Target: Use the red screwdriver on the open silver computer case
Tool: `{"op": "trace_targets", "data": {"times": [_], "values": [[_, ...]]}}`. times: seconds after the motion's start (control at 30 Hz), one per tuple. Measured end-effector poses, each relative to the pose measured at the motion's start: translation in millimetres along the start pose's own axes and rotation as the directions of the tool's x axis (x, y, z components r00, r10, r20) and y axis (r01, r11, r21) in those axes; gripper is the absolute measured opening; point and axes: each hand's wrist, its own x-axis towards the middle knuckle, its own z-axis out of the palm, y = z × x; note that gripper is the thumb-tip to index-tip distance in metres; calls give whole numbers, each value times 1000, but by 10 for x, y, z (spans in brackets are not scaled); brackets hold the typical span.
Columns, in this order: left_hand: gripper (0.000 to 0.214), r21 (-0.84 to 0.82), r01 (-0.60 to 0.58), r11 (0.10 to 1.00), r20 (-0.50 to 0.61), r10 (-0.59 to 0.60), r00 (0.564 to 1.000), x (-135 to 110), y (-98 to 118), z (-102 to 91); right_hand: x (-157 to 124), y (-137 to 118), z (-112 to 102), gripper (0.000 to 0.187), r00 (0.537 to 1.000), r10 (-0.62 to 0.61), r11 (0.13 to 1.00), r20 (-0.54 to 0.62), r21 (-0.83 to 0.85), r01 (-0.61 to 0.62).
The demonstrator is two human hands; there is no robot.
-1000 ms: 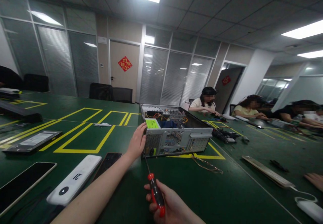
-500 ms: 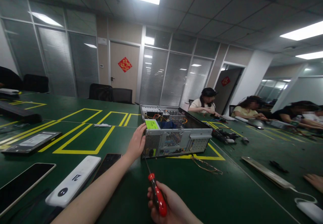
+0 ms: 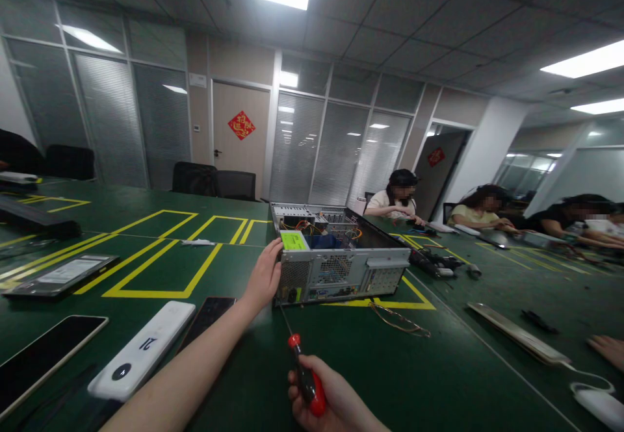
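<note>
Head view, and the right hand (image 3: 334, 401) has its fingers wrapped tight round the red-and-black screwdriver (image 3: 306, 375). The shaft is angled up, with the tip close to the lower rear corner of the computer case (image 3: 344, 268). The left hand (image 3: 266, 277) grips that same corner, fingers closed over its edge. The case lies open-topped on the green table (image 3: 419, 380), amid yellow tape lines. Beside the left forearm lie a dark phone (image 3: 208, 313) and a white device (image 3: 142, 349). Other people sit well apart, far right.

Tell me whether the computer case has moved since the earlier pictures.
No. The computer case sits in the same place against the yellow tape line under it.
</note>
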Motion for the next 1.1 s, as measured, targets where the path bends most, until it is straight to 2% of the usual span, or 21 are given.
{"op": "trace_targets", "data": {"times": [0.07,0.23,0.3,0.37,0.53,0.7,0.9,1.1], "values": [[42,-3,-2,1000,-2,2,1000,1,1,0,23,7,-5,35,1000,-31,999,2,-11,32],[43,-5,-4,1000,-4,4,1000,3,1,1,68,7,-69,35,985,16,997,172,-77,-3],[43,-5,-3,1000,-1,3,1000,3,4,-2,66,1,-87,32,979,23,998,204,-60,-11],[43,-5,-3,1000,1,3,1000,2,8,-6,52,-7,-87,29,981,24,999,194,-37,-17],[43,0,-5,1000,-3,5,1000,5,9,-7,-1,-18,-41,37,990,68,996,125,-60,-61],[43,-5,-9,1000,-5,9,1000,6,-2,2,30,6,-45,33,998,-17,1000,61,18,16],[43,-7,-3,1000,-2,3,1000,6,9,-3,61,22,-68,37,988,14,998,151,-66,-4],[43,1,5,1000,1,-5,1000,8,16,-9,22,-38,-91,31,995,-13,1000,99,-3,13]]}}
